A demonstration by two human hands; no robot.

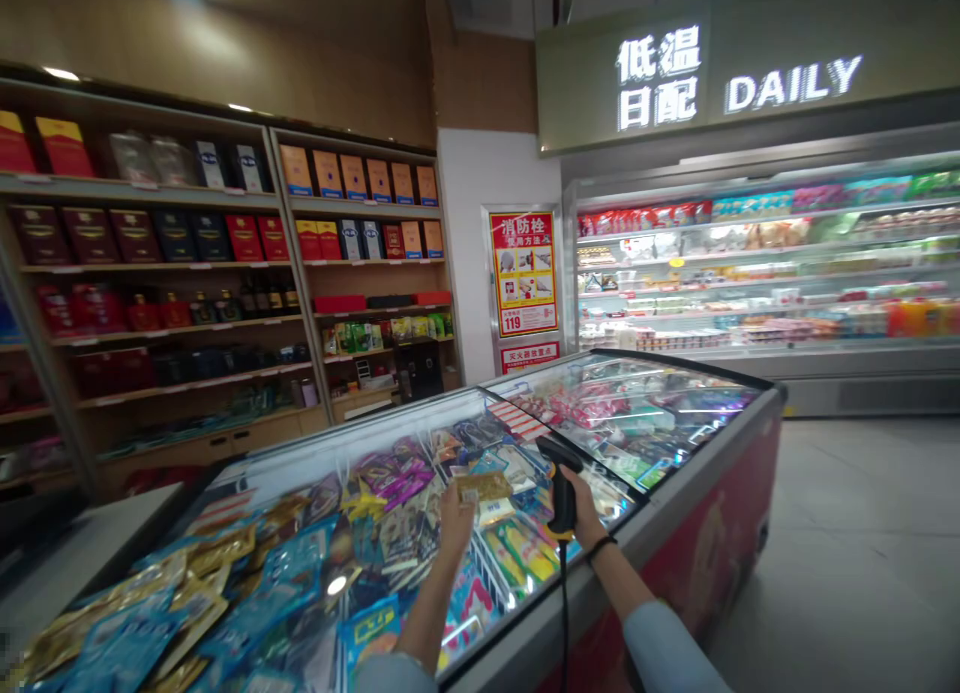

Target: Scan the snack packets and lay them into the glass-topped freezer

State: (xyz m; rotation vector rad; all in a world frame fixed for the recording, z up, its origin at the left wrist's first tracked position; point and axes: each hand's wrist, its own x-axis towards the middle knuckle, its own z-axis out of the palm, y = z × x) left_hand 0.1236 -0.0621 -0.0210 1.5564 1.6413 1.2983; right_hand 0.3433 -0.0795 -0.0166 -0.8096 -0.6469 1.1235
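Note:
My left hand (456,513) is closed on a gold packet (486,487) that shows a white barcode label at its near end. To the right of it, my right hand (583,503) grips a black and yellow handheld scanner (562,493), whose cord hangs down in front of the freezer. The scanner's head is up and to the right of the packet, and the two are apart. Both hands are above the glass top of a chest freezer (517,663) full of colourful packets. A black band circles my right wrist.
Blue and gold packets (217,603) fill the freezer's left part. Shelves with boxes (135,238) line the left wall. A red fire-hydrant notice (523,273) hangs near a lit refrigerated display (765,263). Grey floor (862,533) lies right of the freezer.

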